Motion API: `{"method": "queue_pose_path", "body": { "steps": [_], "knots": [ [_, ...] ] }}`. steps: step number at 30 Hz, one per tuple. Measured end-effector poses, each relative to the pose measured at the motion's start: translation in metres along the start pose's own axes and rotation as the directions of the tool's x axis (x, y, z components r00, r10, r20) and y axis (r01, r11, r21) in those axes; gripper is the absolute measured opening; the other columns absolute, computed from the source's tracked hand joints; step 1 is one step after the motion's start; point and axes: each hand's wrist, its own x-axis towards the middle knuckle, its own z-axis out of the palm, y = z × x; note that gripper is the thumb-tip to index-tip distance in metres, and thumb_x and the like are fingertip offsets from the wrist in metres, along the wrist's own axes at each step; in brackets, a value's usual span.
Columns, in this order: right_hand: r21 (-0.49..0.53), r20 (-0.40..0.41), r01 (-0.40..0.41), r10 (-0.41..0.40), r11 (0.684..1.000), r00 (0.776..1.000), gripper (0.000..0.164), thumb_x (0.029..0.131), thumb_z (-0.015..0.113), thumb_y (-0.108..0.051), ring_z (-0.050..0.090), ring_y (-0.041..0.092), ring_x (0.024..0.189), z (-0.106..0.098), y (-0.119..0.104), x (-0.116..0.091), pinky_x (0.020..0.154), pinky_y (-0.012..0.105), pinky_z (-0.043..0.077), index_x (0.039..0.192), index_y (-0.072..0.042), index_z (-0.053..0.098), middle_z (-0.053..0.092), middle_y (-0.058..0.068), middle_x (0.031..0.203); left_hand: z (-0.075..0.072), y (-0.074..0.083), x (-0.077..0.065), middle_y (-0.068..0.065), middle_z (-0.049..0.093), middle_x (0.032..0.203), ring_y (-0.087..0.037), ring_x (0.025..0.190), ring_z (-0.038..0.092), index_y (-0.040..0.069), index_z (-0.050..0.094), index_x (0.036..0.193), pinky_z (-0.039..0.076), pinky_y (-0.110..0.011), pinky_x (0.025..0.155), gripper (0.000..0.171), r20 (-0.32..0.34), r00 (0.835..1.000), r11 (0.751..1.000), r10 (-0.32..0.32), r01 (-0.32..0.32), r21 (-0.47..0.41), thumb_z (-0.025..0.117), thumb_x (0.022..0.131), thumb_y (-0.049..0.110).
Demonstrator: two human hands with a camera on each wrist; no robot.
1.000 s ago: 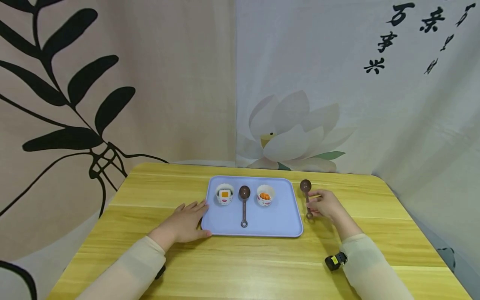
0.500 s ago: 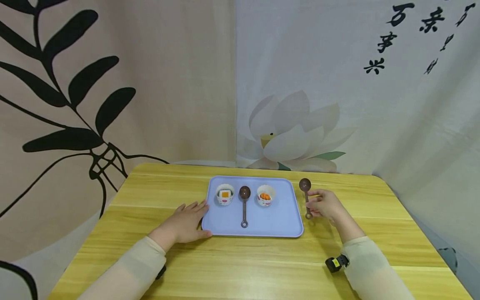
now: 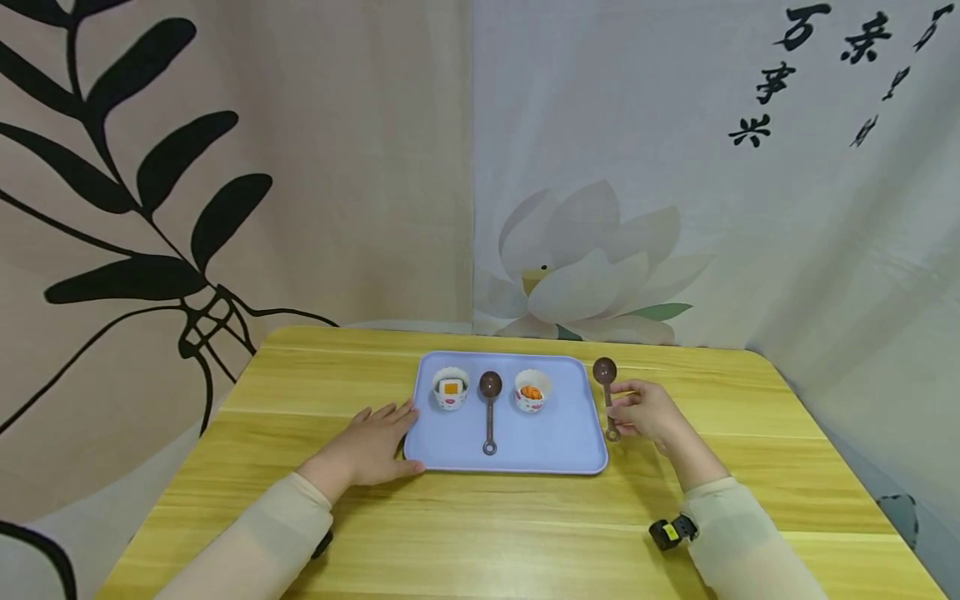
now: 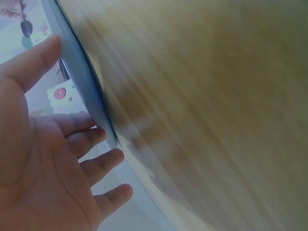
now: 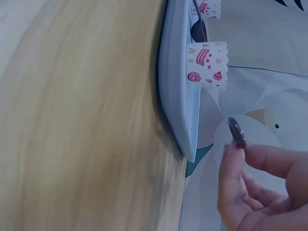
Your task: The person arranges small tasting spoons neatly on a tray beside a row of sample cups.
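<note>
A lavender tray lies on the wooden table. On its left edge rests my left hand, fingers spread along the rim and thumb at the front corner. Just beyond the tray's right edge, my right hand pinches a brown spoon by its handle, bowl pointing away from me. In the right wrist view the thumb and fingertips meet on the handle of this spoon. A second brown spoon lies in the middle of the tray, between two small paper cups.
The left paper cup holds a white piece with an orange square on top. Orange pieces sit in the right paper cup. Behind the table hangs a printed curtain.
My right hand and the spoon it pinches have shifted slightly left, closer to the tray's right edge. My left hand has kept its place.
</note>
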Motion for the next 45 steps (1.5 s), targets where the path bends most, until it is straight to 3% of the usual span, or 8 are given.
{"method": "queue_pose_path", "body": {
  "steps": [18, 45],
  "knots": [
    [0.008, 0.024, 0.039, -0.04, 0.999, 0.999, 0.042, 0.092, 0.065, 0.006, 0.064, 0.016, 0.07, 0.009, -0.004, 0.0, 0.065, 0.03, 0.059, 0.131, 0.012, 0.051, 0.062, 0.015, 0.093, 0.0, 0.002, 0.001, -0.013, 0.029, 0.162, -0.041, 0.147, 0.027, 0.001, 0.038, 0.153, 0.018, -0.064, 0.116, 0.089, -0.002, 1.0, 1.0, -0.002, 0.002, 0.003, 0.066, 0.09, 0.057],
    [-0.02, 0.047, 0.016, -0.015, 1.0, 0.999, 0.04, 0.091, 0.066, 0.007, 0.064, 0.015, 0.069, 0.032, -0.001, 0.008, 0.062, 0.031, 0.059, 0.128, 0.011, 0.053, 0.063, 0.014, 0.091, 0.0, 0.001, 0.0, -0.013, 0.029, 0.162, -0.041, 0.147, 0.027, 0.001, 0.037, 0.153, 0.018, -0.064, 0.116, 0.089, 0.006, 1.0, 1.0, -0.014, 0.014, -0.002, 0.067, 0.09, 0.057]
  ]
}}
